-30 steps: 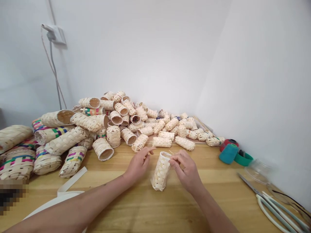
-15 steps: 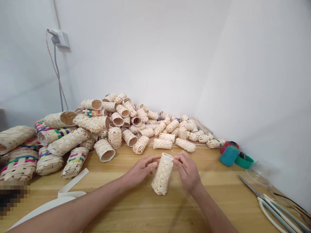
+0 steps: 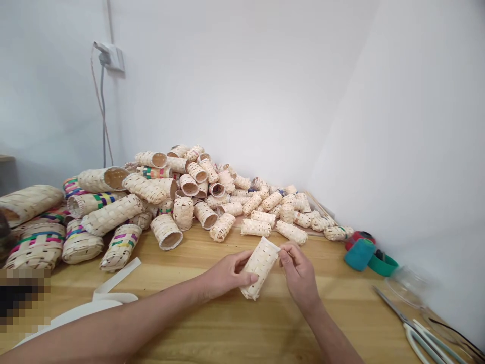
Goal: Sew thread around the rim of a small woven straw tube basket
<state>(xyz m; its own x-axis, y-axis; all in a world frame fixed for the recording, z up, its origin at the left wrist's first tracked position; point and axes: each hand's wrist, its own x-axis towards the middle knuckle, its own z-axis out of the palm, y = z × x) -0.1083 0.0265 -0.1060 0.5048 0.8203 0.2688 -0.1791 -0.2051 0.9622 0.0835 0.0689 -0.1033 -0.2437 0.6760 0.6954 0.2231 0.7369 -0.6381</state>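
Observation:
A small tube-shaped woven basket (image 3: 261, 263) of pale strips, tilted with its rim up and to the right, is held above the wooden table. My left hand (image 3: 231, 273) grips its body from the left, the thumb lying across the front. At the top right corner of the rim, my right hand (image 3: 297, 265) has thumb and forefinger pinched together. What sits between those fingertips is too small to make out. The basket's opening is barely visible from this angle.
A heap of woven baskets (image 3: 184, 212) spreads along the wall, some with coloured bands. At right are a blue thread cone (image 3: 359, 254), a green bowl (image 3: 384, 265), a clear container (image 3: 405, 286) and scissors (image 3: 401, 316). A white strip (image 3: 117, 277) lies at left.
My left hand has closed around the basket's body, and the basket has tipped to the right. My right hand stays at the rim. The whole view has shifted slightly.

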